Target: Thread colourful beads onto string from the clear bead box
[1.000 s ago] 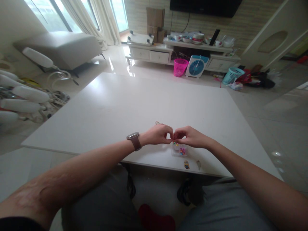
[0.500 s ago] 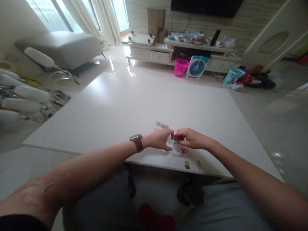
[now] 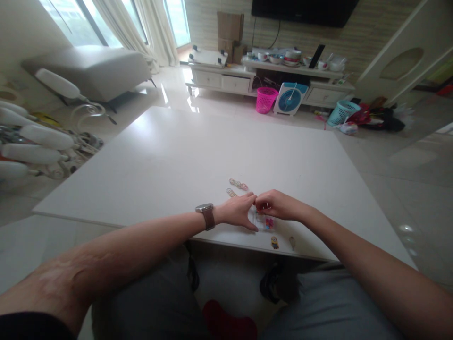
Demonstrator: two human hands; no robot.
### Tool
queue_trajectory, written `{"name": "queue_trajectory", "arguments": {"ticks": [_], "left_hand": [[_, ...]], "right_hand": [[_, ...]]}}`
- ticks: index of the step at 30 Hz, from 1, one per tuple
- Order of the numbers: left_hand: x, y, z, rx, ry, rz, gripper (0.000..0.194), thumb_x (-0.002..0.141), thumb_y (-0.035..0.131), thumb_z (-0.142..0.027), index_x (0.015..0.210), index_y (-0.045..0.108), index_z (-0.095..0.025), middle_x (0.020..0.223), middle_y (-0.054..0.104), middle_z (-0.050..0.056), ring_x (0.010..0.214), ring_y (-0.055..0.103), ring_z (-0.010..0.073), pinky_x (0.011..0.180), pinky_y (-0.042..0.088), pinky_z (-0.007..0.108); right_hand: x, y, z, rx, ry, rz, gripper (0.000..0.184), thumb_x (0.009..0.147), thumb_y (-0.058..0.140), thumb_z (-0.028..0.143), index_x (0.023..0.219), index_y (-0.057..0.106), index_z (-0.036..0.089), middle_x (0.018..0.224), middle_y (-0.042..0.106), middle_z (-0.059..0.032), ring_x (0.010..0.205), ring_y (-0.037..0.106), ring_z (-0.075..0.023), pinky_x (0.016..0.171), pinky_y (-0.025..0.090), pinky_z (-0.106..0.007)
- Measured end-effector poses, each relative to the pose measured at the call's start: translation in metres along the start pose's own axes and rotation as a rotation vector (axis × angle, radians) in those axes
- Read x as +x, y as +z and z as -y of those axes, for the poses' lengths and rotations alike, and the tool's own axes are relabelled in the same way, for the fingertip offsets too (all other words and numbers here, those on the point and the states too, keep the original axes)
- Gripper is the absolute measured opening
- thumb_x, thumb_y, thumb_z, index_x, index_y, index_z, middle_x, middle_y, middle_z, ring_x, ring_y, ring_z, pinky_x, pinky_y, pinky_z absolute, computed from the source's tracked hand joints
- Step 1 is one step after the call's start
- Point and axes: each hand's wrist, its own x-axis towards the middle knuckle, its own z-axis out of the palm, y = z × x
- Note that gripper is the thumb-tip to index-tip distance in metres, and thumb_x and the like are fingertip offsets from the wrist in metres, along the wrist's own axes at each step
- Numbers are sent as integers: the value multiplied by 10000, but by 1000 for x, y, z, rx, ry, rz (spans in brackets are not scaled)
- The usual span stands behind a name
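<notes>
My left hand (image 3: 239,211), with a brown-strapped watch on its wrist, lies on the white table (image 3: 198,156) near the front edge, its fingers stretched flat beside a small clear box (image 3: 266,223) of coloured bits. My right hand (image 3: 276,206) is closed in a pinch just above that box, on something too small to make out. Several small metal rings (image 3: 236,186) lie on the table just beyond my left hand. A little yellow cartoon charm (image 3: 274,242) and a small grey piece (image 3: 292,242) rest at the table's front edge.
Beyond the table stand a low white TV cabinet (image 3: 247,80) with dishes, a pink basket (image 3: 265,99), a blue fan (image 3: 290,97) and a teal basket (image 3: 341,111). A grey sofa (image 3: 92,71) is at the left, with white chair parts (image 3: 35,146) on the floor.
Both hands were pinched together fingertip to fingertip. My left hand has since let go, opened and dropped flat onto the table, uncovering the rings behind it. My right hand stays pinched.
</notes>
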Motion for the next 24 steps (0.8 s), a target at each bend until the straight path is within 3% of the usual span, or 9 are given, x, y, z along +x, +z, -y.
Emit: {"name": "queue_trajectory", "arguments": {"ticks": [6,20,24], "left_hand": [[1,0,0,-25,-1,10,586,642,821,-468,1056,540,-163,1040,574,76,909,606,244,751,489,330],[4,5,6,-114,9,-14,647,584,868,-420,1092,576,-144,1046,607,92,939,601,255,814,501,366],[4,4,6,-142,29,-25,727,581,870,-415,1185,556,-160,1066,604,88,943,593,248,822,499,369]], "right_hand": [[2,1,-4,-24,-36,46,146,755,541,50,683,620,149,712,606,-6,647,518,-117,605,353,-223],[1,4,-6,-71,-27,56,171,776,566,36,704,661,159,940,673,-36,748,575,-136,660,382,-232],[1,2,-5,-14,-31,53,177,787,571,18,723,662,156,1064,672,-57,839,591,-155,724,404,-247]]}}
